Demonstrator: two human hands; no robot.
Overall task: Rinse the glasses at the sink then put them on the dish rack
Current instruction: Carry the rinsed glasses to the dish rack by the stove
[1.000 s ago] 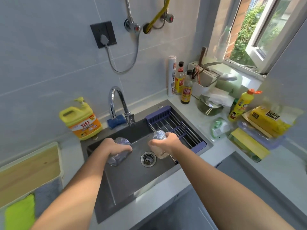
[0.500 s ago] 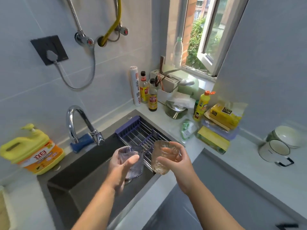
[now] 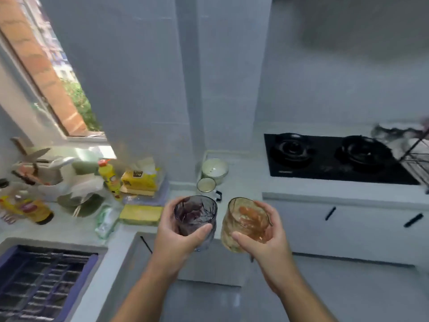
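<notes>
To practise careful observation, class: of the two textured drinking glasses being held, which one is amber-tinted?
The amber-tinted textured glass gripped by the right hand; the other, held in the left hand, is a smoky grey-purple textured glass.

grey glass (image 3: 195,214) & amber glass (image 3: 241,212): clear, textured. hob (image 3: 325,162) glossy black. counter (image 3: 243,188) matt white.

Your left hand (image 3: 176,238) hides the lower near side of the purple glass (image 3: 195,211). Your right hand (image 3: 267,242) wraps the base of the amber glass (image 3: 246,217), its far side seen only dimly through it. The black wire rack (image 3: 415,151) is cut off by the right edge, its contents a blur. The blue sink rack (image 3: 44,282) runs off the bottom left corner. The dark bottle (image 3: 34,211) has an unreadable label.
</notes>
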